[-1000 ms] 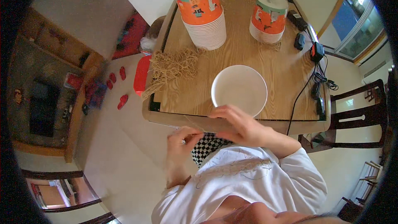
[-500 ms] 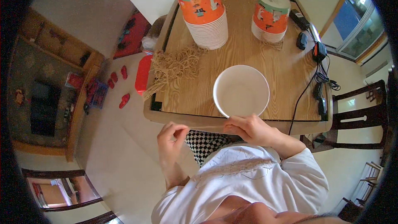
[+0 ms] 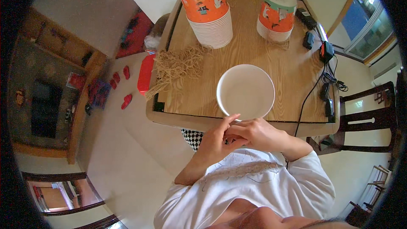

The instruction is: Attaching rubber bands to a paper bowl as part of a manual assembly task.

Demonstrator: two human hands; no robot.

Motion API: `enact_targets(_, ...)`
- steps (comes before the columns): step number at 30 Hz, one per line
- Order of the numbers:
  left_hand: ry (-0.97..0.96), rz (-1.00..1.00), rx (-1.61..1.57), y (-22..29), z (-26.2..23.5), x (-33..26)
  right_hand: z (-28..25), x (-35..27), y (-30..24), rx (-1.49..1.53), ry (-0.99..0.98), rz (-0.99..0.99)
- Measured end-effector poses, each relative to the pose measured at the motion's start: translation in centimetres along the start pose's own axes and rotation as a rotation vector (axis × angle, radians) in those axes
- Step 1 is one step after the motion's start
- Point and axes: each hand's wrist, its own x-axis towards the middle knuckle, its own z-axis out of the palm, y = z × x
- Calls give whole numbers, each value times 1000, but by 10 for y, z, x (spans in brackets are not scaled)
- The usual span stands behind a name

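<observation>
White bowl (image 3: 245, 91) sits at the table's (image 3: 292, 76) near edge, frame centre. Left hand (image 3: 216, 138) and right hand (image 3: 254, 133) meet just below it, fingers curled together; anything pinched between them can't be told.

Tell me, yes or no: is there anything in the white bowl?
No, the white bowl on the table shows only its bare inside, while the straw-like strands lie apart to its left.

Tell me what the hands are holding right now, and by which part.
Both hands meet at the near rim of the white bowl. The right hand and left hand touch each other there; whether they pinch the rim cannot be told.
</observation>
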Motion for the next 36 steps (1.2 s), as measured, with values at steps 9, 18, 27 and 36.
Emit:
enact_targets(9, 194, -7, -27, -3, -2, -2, -16, -8, 1, 32, 131, 54)
enact_targets(18, 139, 22, -3, -2, -9, 0, -18, -14, -1, 107, 359, 156)
enact_targets(27, 118, 43, -122, 8, 2, 5, -9, -12, 2, 98, 384, 61)
enact_targets(36, 200, -42, -108, 5, 1, -1, -12, -11, 1, 53, 364, 47)
